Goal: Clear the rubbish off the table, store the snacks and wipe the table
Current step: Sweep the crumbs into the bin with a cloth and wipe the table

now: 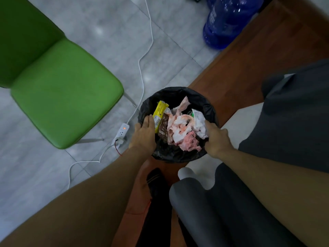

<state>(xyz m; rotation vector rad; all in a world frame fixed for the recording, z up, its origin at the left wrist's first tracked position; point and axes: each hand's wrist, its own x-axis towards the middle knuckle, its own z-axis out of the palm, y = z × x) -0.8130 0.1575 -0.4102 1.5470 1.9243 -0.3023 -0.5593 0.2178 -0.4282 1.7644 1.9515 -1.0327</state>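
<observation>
Glossy black plastic bin liner (178, 93); crumpled paper tissues (183, 127); smooth green leatherette chair (62, 93); polished stone floor (110, 32).

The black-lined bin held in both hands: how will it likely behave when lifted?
Probably light: the bin holds mostly crumpled tissues and wrappers. The loose liner may slip under the left hand and right hand. Piled high, the tissues could spill if it tilts.

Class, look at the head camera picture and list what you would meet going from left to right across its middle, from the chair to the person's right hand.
green chair → white power strip → left hand → yellow wrapper → crumpled pink-stained tissues → right hand, the two hands gripping opposite sides of the black-lined bin.
</observation>
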